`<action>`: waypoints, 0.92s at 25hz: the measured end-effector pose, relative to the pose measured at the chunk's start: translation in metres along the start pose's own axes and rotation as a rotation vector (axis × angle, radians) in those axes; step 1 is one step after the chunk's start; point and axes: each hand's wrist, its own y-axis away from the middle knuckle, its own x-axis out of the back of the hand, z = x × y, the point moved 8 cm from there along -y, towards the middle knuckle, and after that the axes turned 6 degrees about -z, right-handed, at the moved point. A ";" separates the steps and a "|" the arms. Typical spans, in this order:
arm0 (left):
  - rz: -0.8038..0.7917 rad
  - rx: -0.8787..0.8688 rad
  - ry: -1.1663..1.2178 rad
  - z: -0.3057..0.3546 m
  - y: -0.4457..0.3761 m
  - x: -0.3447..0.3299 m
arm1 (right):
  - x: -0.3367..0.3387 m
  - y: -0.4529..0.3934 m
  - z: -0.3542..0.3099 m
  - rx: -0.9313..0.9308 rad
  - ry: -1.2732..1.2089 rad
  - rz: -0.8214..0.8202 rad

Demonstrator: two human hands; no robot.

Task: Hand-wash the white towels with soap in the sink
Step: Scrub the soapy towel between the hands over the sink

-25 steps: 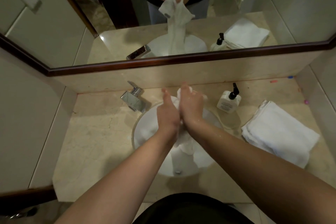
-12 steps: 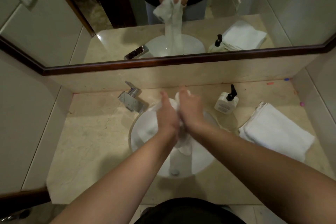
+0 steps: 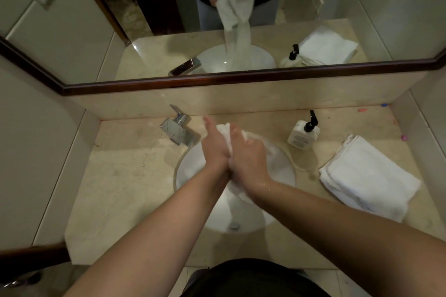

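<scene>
Over the round white sink (image 3: pixel 193 164), set into the marble counter (image 3: pixel 125 176), a person holds a wet white towel (image 3: pixel 225 131) bunched between both palms; its tail hangs into the bowl. Left hand (image 3: pixel 214 147) and right hand (image 3: pixel 248 157) are both curled around the cloth, pressed together. To scrub well, I'd say they should rub the folds against each other and shift the grip along its length. Nearby stand the soap pump bottle (image 3: pixel 303 135) and folded towels (image 3: pixel 366 176).
</scene>
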 end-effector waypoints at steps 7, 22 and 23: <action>-0.029 -0.101 -0.152 0.010 0.015 -0.002 | 0.003 0.006 0.013 -0.132 -0.188 0.071; -0.141 0.092 -0.094 -0.005 0.000 0.029 | -0.033 0.027 0.006 -0.127 -0.189 0.137; -0.160 0.118 -0.079 -0.005 -0.001 0.031 | -0.037 0.034 0.001 -0.137 -0.218 0.138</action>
